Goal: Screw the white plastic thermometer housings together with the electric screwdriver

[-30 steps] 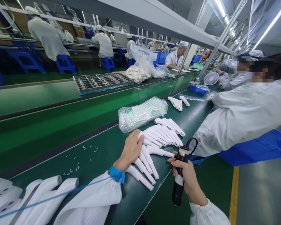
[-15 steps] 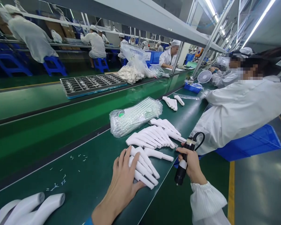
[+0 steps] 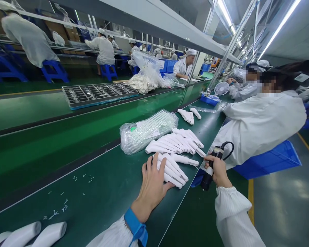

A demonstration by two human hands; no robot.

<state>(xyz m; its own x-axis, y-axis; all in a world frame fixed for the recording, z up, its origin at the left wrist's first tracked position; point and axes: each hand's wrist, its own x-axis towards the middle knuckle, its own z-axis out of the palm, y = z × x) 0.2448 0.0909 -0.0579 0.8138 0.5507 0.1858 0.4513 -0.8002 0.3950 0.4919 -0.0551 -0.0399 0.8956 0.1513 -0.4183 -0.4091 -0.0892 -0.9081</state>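
My left hand (image 3: 156, 181), with a blue band at the wrist, is curved around a small group of white plastic handle-shaped pieces (image 3: 173, 169) on the green work surface (image 3: 105, 199). Its thumb is at their near ends and its fingers lie over the far ends. Just beyond, a row of similar white handle-shaped pieces (image 3: 170, 142) lies side by side, and one single piece sits between the two groups. My right hand (image 3: 218, 171) grips a black electric screwdriver (image 3: 208, 175) past the table's right edge, its cord looping up behind.
A clear plastic bag of pale strips (image 3: 149, 130) lies behind the row. More white pieces (image 3: 51, 235) lie at the bottom left, near scattered white scraps (image 3: 55, 212). A black compartment tray (image 3: 100, 94) is across the line. A co-worker in white (image 3: 262, 120) sits at right, beside a blue bin (image 3: 270, 159).
My left hand and the white pieces under it have slid away from me and to the right, closer to the row. The right hand still holds the screwdriver, slightly further right.
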